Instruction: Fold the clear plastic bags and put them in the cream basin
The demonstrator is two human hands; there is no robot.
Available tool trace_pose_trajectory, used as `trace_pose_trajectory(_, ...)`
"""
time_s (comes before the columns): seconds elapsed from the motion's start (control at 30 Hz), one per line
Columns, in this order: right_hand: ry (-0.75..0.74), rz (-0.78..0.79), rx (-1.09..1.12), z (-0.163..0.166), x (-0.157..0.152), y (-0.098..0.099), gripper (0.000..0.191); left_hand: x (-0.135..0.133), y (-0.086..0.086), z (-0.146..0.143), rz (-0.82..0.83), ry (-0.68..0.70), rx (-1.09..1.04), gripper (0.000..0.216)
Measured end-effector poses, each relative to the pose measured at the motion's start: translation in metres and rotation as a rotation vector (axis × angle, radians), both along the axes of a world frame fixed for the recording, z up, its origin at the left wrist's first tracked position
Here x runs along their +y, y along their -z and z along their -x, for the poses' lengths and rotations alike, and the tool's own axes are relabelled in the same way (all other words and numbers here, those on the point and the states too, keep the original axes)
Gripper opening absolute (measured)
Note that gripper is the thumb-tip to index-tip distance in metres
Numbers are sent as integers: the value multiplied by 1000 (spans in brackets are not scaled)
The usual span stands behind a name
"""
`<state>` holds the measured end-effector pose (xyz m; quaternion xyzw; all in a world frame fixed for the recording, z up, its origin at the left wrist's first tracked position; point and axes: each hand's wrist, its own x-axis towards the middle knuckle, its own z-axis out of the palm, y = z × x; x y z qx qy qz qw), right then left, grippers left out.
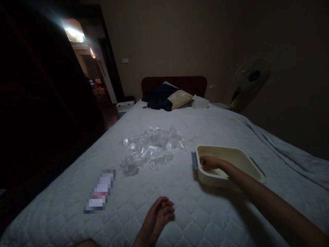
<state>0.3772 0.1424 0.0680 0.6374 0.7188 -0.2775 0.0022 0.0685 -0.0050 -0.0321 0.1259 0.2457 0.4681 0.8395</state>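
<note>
My right hand (209, 163) reaches into a cream plastic storage bin (231, 149) with grey side handles. Its fingers are closed near the bin's left inner wall, and whatever they hold is too small and dim to make out. Low in the middle of the view, my left hand (161, 214) hovers over or rests on the white quilted bed (200, 219); which of these I cannot tell. Its fingers are loosely bent with nothing in them. Crumpled clear plastic bags (154, 144) lie spread out to the left of the bin.
A blurred-out flat rectangle (100, 190) lies on the bed at the left. Dark cloth (160, 96), a tan pillow (180, 98) and a white box (200, 102) sit by the headboard (197, 82). A fan (253, 75) stands at the right wall.
</note>
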Motion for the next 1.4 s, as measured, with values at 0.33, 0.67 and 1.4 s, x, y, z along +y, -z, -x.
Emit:
trace_pose_trajectory(0.33,117,-471,-201,54,-3,-72,20,-1,-7,-2,-50,-4,25,17)
trace_pose_trajectory(0.67,-215,-551,-278,160,-14,-35,19,16,-23,23,-323,-158,613,29)
trace_pose_trajectory(1.4,194,-779,317,189,-26,89,33,42,-10,76,-194,-557,664,30)
